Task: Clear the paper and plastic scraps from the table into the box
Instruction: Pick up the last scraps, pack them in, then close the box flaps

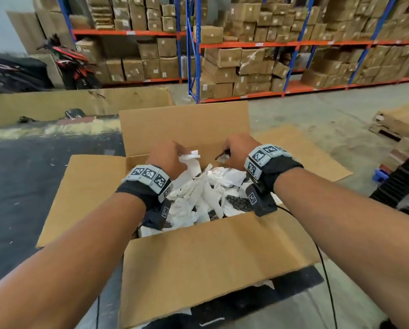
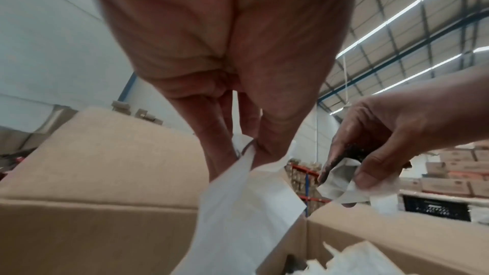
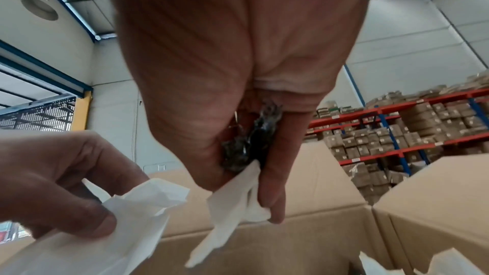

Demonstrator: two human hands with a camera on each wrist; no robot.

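Note:
An open cardboard box (image 1: 213, 255) stands below me, its flaps spread out, with a heap of white paper scraps (image 1: 198, 198) and some dark plastic inside. Both hands hover over the box's far side. My left hand (image 1: 169, 157) pinches a long white paper strip (image 2: 246, 206) that hangs down into the box. My right hand (image 1: 235, 150) grips a crumpled white paper scrap (image 3: 235, 202) together with a dark plastic scrap (image 3: 251, 143) in its curled fingers.
Flattened cardboard (image 1: 300, 153) lies on the concrete floor right of the box. Blue and orange racks (image 1: 270, 43) stacked with cartons fill the background. A low cardboard wall (image 1: 56, 105) stands at the left, a pallet stack (image 1: 398, 129) at the right.

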